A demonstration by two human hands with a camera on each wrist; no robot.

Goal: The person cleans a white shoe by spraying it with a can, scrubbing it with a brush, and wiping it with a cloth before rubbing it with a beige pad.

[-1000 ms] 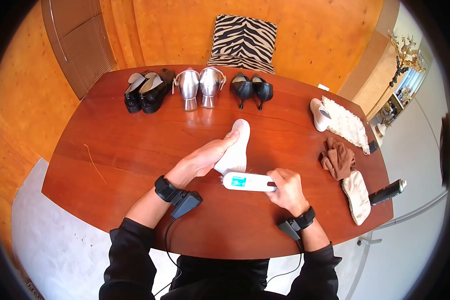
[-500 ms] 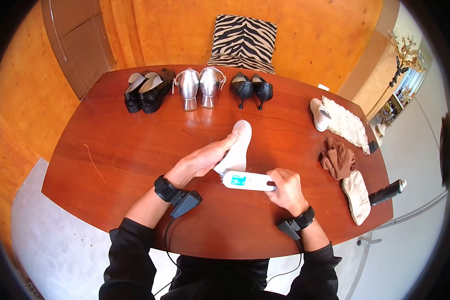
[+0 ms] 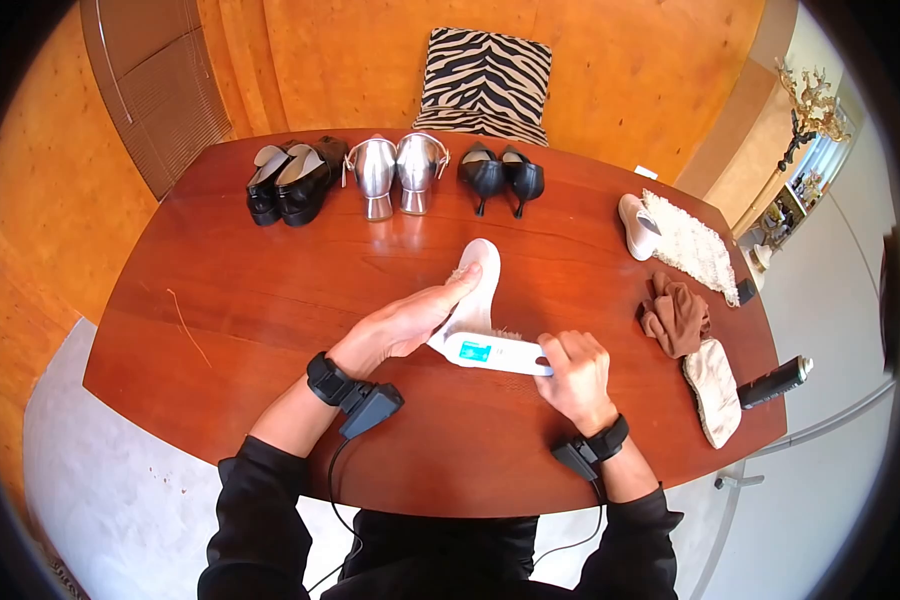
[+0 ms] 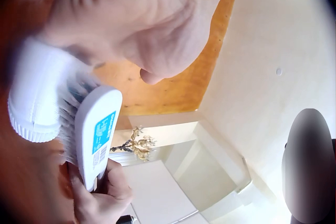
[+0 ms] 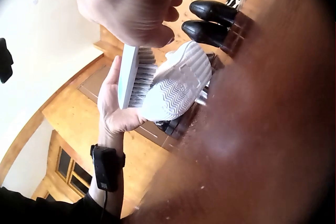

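My left hand holds a white shoe above the middle of the table, its thumb lying along the shoe. A white scrub brush with a blue label is gripped at its handle end by my right hand. In the left wrist view the grey bristles touch the white side of the shoe. Seen from the right wrist, the ridged white sole faces the camera and the bristles meet its edge. My left fingers are mostly hidden behind the shoe.
Black loafers, silver heeled shoes and black pumps line the table's far side. At the right lie another white shoe, a fluffy white cloth, a brown cloth, a cream pad and a black can.
The brush has shifted slightly away from my body and tilted, so bristles now show along its far edge. My left hand keeps the shoe in nearly the same place.
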